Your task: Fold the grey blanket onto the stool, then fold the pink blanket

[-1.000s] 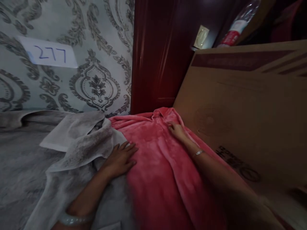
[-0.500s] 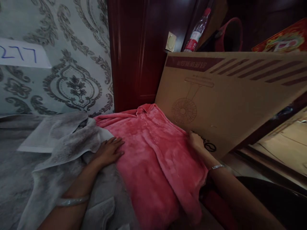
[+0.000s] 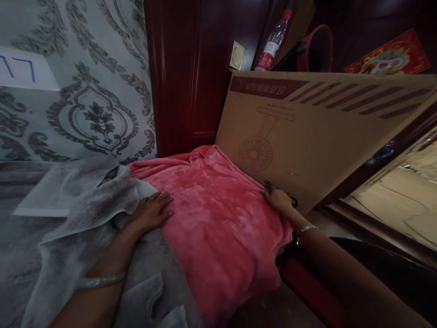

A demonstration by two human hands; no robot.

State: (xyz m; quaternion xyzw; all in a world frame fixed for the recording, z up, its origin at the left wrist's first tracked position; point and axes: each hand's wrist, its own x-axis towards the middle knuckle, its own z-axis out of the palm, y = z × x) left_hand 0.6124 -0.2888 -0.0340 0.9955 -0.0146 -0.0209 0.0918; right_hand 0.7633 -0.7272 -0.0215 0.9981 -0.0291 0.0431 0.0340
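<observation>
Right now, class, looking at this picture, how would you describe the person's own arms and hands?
No sleeves or gloves show. Above the left hand sits a rounded, pale grey-green bangle; near the right hand, a slim, shiny silver-coloured bracelet circles the wrist.

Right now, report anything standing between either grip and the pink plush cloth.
Nothing visible: the right grip touches the pink plush cloth beside the brown cardboard box; the left grip lies at the cloth's left edge.
</observation>
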